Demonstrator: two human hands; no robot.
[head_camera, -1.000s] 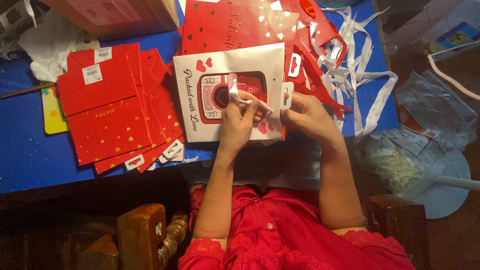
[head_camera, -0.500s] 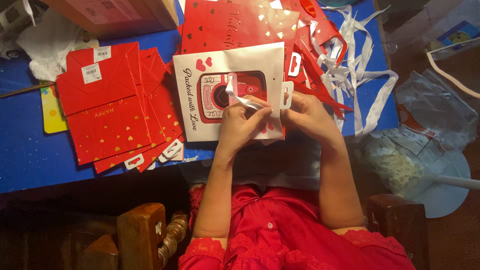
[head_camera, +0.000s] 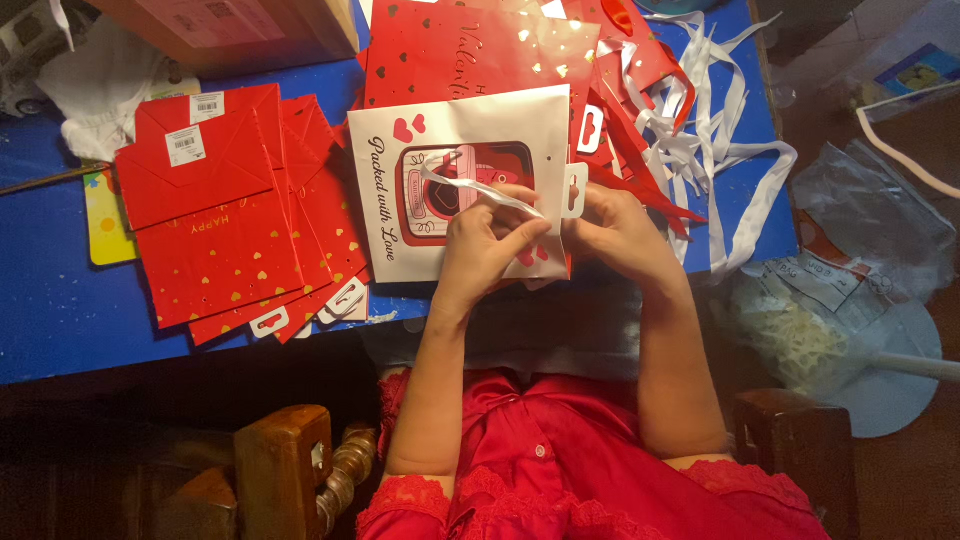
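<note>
A white flat gift bag (head_camera: 480, 130) with red hearts and a pink picture lies on the blue table (head_camera: 60, 310) in front of me. My left hand (head_camera: 480, 250) pinches a white ribbon (head_camera: 470, 187) that loops over the bag's picture. My right hand (head_camera: 615, 235) rests on the bag's lower right corner, beside a white hang tab (head_camera: 574, 190), fingers curled on the bag's edge.
A fanned stack of red folded bags (head_camera: 225, 230) lies to the left. More red bags (head_camera: 470, 50) and loose white ribbons (head_camera: 720, 150) lie behind and to the right. Clear plastic wrapping (head_camera: 860, 230) sits far right, a cardboard box (head_camera: 230, 25) far left back.
My left hand has pulled the ribbon further left across the bag's picture, so the loop is longer. My right hand stays on the bag's corner.
</note>
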